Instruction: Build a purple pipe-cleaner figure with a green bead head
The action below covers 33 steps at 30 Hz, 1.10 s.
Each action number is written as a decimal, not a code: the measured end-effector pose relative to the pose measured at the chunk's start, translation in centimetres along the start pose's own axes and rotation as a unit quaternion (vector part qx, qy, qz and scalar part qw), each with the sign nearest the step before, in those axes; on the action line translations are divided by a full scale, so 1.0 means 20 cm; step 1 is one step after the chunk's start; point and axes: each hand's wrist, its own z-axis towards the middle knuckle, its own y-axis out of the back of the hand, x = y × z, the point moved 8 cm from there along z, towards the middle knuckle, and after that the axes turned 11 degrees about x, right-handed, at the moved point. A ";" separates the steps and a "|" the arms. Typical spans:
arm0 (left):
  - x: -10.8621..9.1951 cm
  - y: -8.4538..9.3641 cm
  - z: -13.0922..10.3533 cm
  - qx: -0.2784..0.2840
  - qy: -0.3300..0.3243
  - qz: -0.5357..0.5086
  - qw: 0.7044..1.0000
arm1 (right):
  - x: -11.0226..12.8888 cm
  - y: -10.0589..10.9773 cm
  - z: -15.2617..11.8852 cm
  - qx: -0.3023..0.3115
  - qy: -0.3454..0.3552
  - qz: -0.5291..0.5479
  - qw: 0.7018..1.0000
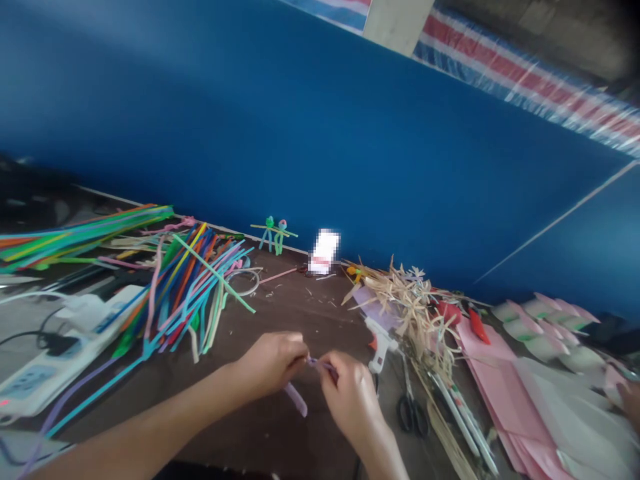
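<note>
My left hand (275, 360) pinches a purple pipe cleaner (296, 400) above the dark table (250, 437). One end of it hangs below the fingers. Close on the right, my right hand (350, 393) has its fingers closed on the same purple strand, a short stretch of which shows between the two hands. Just past my right hand lies a white glue gun (383, 347), with black-handled scissors (413, 413) beyond it.
Bundles of coloured pipe cleaners (193, 287) and a white power strip (30, 383) lie left. Two small figures (274, 237) stand by the blue wall (300, 133). Dried strips (405, 293) and pink sheets (505, 373) lie right. Another person's hand (629, 400) shows at the right edge.
</note>
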 end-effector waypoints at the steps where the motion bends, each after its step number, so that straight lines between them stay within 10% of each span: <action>1: -0.02 0.00 0.00 0.009 -0.011 -0.006 1.000 | -0.01 0.02 0.01 -0.008 -0.001 0.016 1.000; 11: -0.01 0.07 -0.01 -0.039 0.002 -0.193 0.980 | -0.04 -0.03 0.05 0.038 0.032 0.114 0.992; 18: 0.04 0.07 -0.04 -0.092 0.052 -0.117 0.988 | 0.05 -0.10 -0.01 0.063 0.025 0.044 0.997; 27: 0.06 0.04 -0.02 -0.029 0.033 -0.161 0.986 | 0.02 -0.06 -0.02 0.035 0.005 0.022 0.999; 33: 0.13 -0.06 0.00 0.044 0.099 -0.384 0.917 | -0.05 -0.09 -0.02 0.018 -0.007 0.005 1.000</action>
